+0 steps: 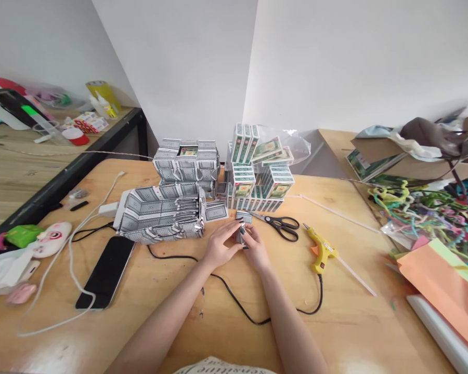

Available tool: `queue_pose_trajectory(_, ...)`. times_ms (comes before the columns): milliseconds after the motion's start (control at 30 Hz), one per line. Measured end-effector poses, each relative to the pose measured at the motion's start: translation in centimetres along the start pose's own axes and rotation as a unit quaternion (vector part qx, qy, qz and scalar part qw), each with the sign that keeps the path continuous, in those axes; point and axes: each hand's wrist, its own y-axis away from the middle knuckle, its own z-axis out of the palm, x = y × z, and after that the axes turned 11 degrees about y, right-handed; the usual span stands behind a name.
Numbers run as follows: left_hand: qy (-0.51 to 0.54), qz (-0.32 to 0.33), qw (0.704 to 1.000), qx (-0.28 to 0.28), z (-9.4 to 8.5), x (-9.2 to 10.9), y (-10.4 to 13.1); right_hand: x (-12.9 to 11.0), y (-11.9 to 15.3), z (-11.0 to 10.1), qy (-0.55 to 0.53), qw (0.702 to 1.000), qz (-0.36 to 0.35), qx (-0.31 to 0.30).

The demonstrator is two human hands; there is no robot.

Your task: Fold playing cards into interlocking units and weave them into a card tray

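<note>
My left hand point(220, 243) and my right hand point(256, 248) meet over the middle of the table, both closed around a small grey-patterned playing card point(239, 236). Fingers cover much of it, so I cannot tell whether it is one card or several. Just beyond my fingertips lies a grey-backed card point(245, 217). To the left stands an open, box-like structure of folded cards point(148, 210), with a loose card point(216, 211) at its right end. A second folded-card structure point(187, 161) is behind it.
Stacked card boxes point(244, 187) stand at the back. Black scissors point(283, 226) and a yellow glue gun point(320, 249) lie right, its cord passing near my forearms. A phone point(107, 272) and white cable point(70, 259) lie left. Colored paper point(444, 291) is far right.
</note>
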Motion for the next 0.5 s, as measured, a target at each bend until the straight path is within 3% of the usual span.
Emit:
queue_pose_trajectory(200, 0.054, -0.033, 0.998, -0.007, -0.07, 0.33, -0.30, 0.48, -0.18, 0.09, 0.015, 0.997, -0.060, 0.054)
queue_pose_trajectory(267, 0.093, -0.059, 0.993, 0.038, -0.15, 0.19, -0.22, 0.59, -0.21, -0.02, 0.043, 0.992, -0.090, 0.077)
queue_pose_trajectory(367, 0.191, -0.154, 0.963, 0.107, -0.33, -0.22, -0.14, 0.64, -0.23, -0.17, 0.088, 0.982, -0.130, 0.100)
queue_pose_trajectory(433, 0.234, -0.218, 0.942, 0.099, -0.49, -0.37, -0.25, 0.63, -0.18, -0.16, 0.106, 0.979, -0.151, 0.092)
queue_pose_trajectory(500, 0.230, -0.252, 0.939, 0.052, -0.68, -0.28, -0.46, 0.64, -0.07, -0.10, 0.120, 0.977, -0.162, 0.068)
